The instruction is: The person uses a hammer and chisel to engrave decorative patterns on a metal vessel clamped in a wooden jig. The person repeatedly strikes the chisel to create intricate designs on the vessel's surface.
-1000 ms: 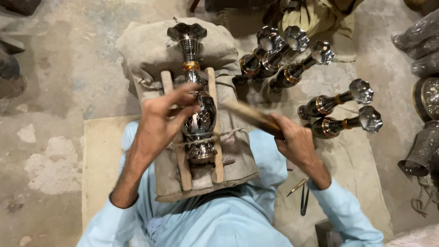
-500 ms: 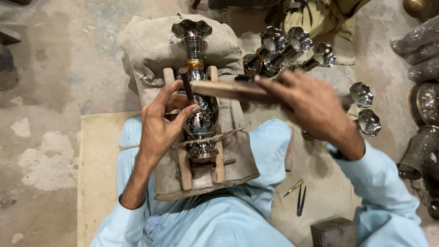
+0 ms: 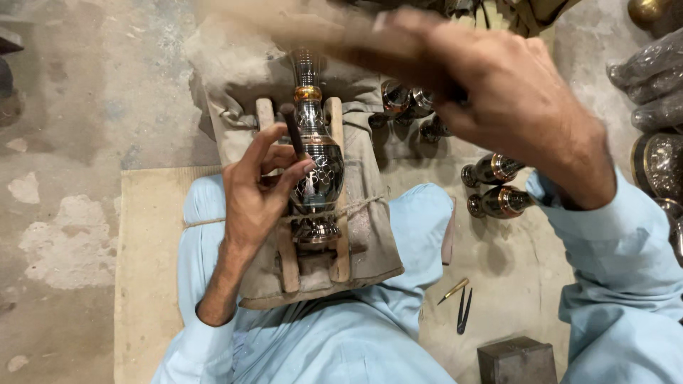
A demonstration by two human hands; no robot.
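A dark polished metal vase [image 3: 317,171] with a gold band at its neck lies on a wooden cradle [image 3: 340,235] over a grey cloth pad on my lap. My left hand [image 3: 257,192] holds a thin dark chisel [image 3: 292,134] with its tip against the vase's belly. Raised high over the vase's neck, my right hand [image 3: 498,92] grips a wooden mallet handle [image 3: 284,25], which is blurred by motion. The vase's mouth is hidden behind that blur.
Several similar dark vases [image 3: 494,171] lie on the floor to the right. A small brass tool [image 3: 453,290] and dark dividers [image 3: 463,310] rest by my right knee, near a metal block [image 3: 517,361]. More metalware [image 3: 658,160] sits at the far right.
My right hand has swung the mallet from low at the right, across over the vase, and up high. My left hand keeps the chisel on the vase.
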